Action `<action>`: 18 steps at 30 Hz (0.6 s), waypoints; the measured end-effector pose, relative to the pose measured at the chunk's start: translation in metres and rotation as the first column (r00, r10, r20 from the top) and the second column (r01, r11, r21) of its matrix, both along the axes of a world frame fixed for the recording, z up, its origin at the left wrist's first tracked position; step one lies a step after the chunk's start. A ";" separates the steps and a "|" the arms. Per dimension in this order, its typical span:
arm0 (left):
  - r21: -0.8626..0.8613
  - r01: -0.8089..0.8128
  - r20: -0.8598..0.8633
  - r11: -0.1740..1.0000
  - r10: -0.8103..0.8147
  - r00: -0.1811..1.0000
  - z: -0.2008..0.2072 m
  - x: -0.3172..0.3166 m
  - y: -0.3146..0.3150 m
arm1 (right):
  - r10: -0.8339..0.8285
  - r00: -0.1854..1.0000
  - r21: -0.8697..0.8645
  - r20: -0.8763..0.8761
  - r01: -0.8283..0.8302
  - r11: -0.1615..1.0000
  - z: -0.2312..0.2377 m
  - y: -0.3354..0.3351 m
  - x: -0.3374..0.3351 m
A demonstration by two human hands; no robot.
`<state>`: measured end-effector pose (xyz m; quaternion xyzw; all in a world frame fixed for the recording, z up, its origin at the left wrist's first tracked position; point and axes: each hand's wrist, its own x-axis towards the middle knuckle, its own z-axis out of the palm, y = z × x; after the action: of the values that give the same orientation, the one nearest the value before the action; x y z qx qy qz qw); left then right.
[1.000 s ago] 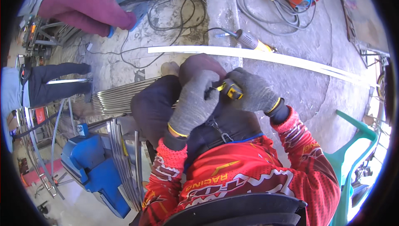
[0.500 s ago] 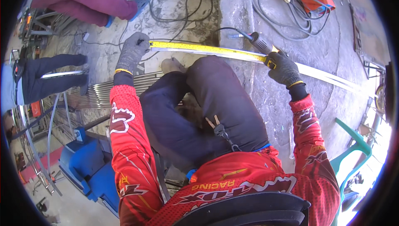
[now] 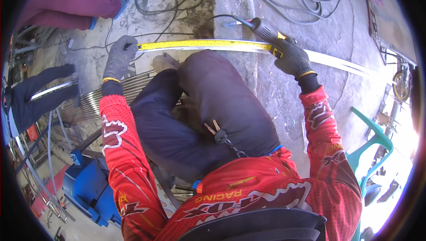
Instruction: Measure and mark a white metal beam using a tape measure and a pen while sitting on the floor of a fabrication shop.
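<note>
A yellow tape measure is pulled out nearly straight between my two gloved hands. My left hand, in a grey knit glove, is closed on the tape's free end. My right hand, gloved alike, grips the yellow and black case, partly hidden by the fingers. Along the tape lies a long silver metal bar, which runs on to the right past my right hand. Just beyond that hand, a corded power tool with a dark body rests on the floor, its front partly covered by the glove.
Bundled metal tubes lie left of my knees. Loose black cable and grey cable coil ahead. Two people stand at left, one in maroon trousers. A blue plastic chair and a green chair flank me.
The whole scene, hands included, has shifted left in the picture, as the view turned slightly. Both hands keep their hold, and the tape stays stretched along the bar.
</note>
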<state>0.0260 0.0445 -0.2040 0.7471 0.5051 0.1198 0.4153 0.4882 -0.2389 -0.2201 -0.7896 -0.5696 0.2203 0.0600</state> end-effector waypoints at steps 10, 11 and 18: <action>0.225 0.070 -0.044 0.972 -0.062 0.997 -0.005 0.008 -0.012 | 0.019 1.000 0.078 -0.014 -0.018 0.997 -0.008 0.000 0.009; 0.225 0.071 -0.040 0.972 -0.064 0.997 -0.006 0.006 -0.010 | 0.017 1.000 0.077 -0.010 -0.016 0.997 -0.007 0.000 0.010; 0.168 0.158 -0.148 0.973 -0.133 0.980 -0.002 0.010 -0.007 | 0.043 0.999 -0.002 0.023 -0.043 0.999 -0.004 0.005 0.013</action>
<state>0.0357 0.0372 -0.2064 0.8228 0.4631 0.0827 0.3189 0.5016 -0.2335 -0.2239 -0.7796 -0.5871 0.2129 0.0479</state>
